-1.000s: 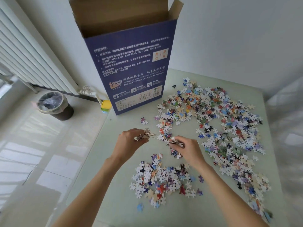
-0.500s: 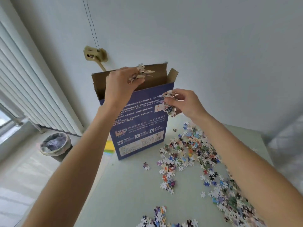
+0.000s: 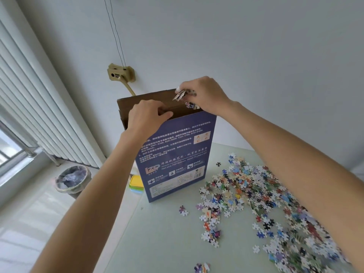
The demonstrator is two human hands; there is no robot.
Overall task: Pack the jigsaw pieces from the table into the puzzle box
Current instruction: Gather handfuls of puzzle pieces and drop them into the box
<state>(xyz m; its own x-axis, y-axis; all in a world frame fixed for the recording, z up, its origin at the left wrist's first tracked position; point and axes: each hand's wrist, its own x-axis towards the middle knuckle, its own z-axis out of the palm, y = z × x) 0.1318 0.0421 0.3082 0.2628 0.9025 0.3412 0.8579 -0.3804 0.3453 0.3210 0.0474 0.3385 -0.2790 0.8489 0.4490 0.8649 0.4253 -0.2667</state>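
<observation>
The box [image 3: 175, 152] stands upright, mouth up. The right hand [image 3: 204, 95], pinching pieces [image 3: 180, 94], hovers directly over it; the left hand [image 3: 146, 115] curls at the rim, contents hidden.

The puzzle box [image 3: 175, 154] is dark blue with white print; the jigsaw pieces [image 3: 256, 196] are multicoloured; the worktop [image 3: 167, 243] is pale green.

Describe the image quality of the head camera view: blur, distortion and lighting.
Head view: soft, even daylight, no hard shadows or glare on the pale green table; wide-angle distortion splays the white ribbed radiator and tilts the walls; the scattered colourful jigsaw pieces smear with motion blur toward the lower right corner; the tall blue cardboard puzzle box stays sharp, its print readable.
</observation>
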